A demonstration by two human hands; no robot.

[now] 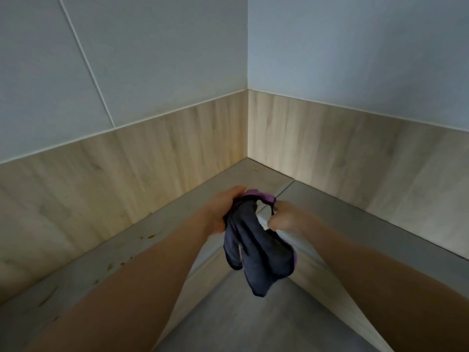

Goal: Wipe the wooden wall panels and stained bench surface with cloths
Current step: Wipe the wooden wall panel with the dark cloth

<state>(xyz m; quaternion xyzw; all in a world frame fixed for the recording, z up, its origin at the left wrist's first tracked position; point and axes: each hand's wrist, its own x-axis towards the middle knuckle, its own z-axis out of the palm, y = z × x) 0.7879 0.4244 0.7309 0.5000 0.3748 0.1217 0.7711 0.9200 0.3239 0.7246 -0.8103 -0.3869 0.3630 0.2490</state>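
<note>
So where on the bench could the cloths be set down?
The right run of the bench under the right wood panel is bare. The left run carries brown stains along its panel. Both hands hold the cloths over the corner.

My two bare forearms reaching up from the lower frame, hands meeting at centre, left hand (223, 209) curled and gripping, right hand (284, 218) pinching with bent fingers

Two pale grey tiled walls (157, 59) are meeting in a corner, a thin white grout line (86, 62) slanting across the left one. A grey floor (243, 323) is showing at the bottom. Soft light is glowing low down in the corner.
</note>
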